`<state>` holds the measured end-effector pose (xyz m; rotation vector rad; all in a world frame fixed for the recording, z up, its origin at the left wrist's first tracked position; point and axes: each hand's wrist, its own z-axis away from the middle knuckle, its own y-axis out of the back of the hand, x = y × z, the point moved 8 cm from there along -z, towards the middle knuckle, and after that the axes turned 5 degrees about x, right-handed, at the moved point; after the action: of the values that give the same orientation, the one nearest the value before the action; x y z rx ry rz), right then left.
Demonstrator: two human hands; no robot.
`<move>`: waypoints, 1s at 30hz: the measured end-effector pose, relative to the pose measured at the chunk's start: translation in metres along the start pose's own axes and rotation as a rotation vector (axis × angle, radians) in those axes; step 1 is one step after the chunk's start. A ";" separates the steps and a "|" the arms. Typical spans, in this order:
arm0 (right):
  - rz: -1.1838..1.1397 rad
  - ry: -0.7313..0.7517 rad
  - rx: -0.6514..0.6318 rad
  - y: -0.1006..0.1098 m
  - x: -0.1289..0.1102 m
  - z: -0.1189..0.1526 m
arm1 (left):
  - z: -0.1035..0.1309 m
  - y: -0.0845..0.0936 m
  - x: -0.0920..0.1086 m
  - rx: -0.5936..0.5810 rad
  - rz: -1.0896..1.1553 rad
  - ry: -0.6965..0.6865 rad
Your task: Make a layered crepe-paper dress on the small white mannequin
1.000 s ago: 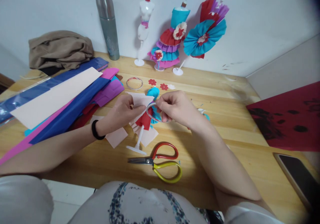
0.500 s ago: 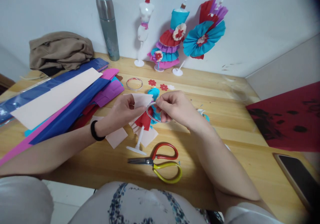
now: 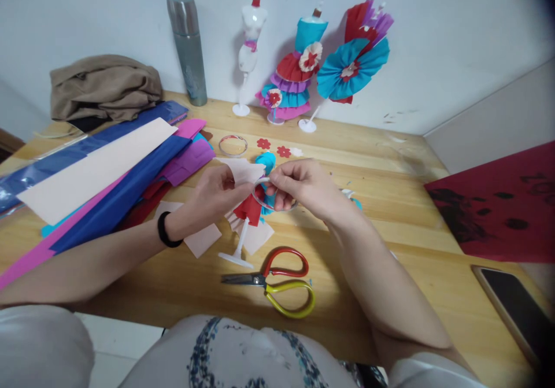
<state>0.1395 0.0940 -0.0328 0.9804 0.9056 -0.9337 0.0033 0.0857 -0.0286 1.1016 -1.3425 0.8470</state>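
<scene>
Wooden table (image 3: 416, 214) is spanning the whole work area, hard and smooth, grain showing. Dressed mannequin (image 3: 248, 210) is apparently lying on it below the hands, partly hidden; likely light and stiff, with soft red and blue crepe ruffles that are probably crushing easily, so the bare white pole is looking like the safest hold. Scissors (image 3: 259, 280) are resting just in front, metal blades together, red and yellow loop handles. Left hand (image 3: 217, 196) is pinching cream paper (image 3: 245, 170), thumb against fingers, nearly closed. Right hand (image 3: 301, 187) is curling, fingertips gripping a clear tape roll (image 3: 255, 198) between the two hands, above the mannequin. Paper is looking thin, matte, likely tearing if tugged; edges are suiting a light pinch. Roll is seeming light, rigid, glossy, maybe slippery; rim is offering the best hold. Any loose tape end: can't tell.
</scene>
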 end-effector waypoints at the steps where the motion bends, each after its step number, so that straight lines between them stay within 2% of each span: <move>1: -0.003 0.004 -0.001 0.000 0.000 0.000 | 0.000 0.001 0.000 0.009 0.000 -0.002; 9: -0.053 0.021 -0.049 -0.001 0.003 -0.003 | -0.002 0.005 -0.006 0.070 0.033 0.036; 14: -0.043 0.033 -0.066 0.002 0.006 -0.006 | -0.002 0.002 -0.003 0.039 0.077 0.039; 18: -0.036 0.027 -0.076 0.004 0.008 -0.007 | 0.000 0.003 0.000 0.025 0.010 0.054; 21: -0.030 0.017 -0.072 0.005 0.010 -0.008 | 0.002 0.010 0.002 0.046 -0.123 0.048; 26: -0.012 0.034 -0.065 0.007 0.010 -0.007 | 0.007 0.034 0.007 0.147 -0.311 -0.026; 28: -0.004 0.034 -0.067 0.008 0.010 -0.007 | 0.011 0.039 0.001 0.126 -0.337 0.002; 30: -0.006 0.023 -0.071 0.008 0.010 -0.006 | 0.018 0.034 -0.012 0.014 -0.381 0.089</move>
<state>0.1487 0.0999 -0.0417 0.9292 0.9551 -0.8911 -0.0360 0.0800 -0.0376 1.2653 -1.0099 0.6158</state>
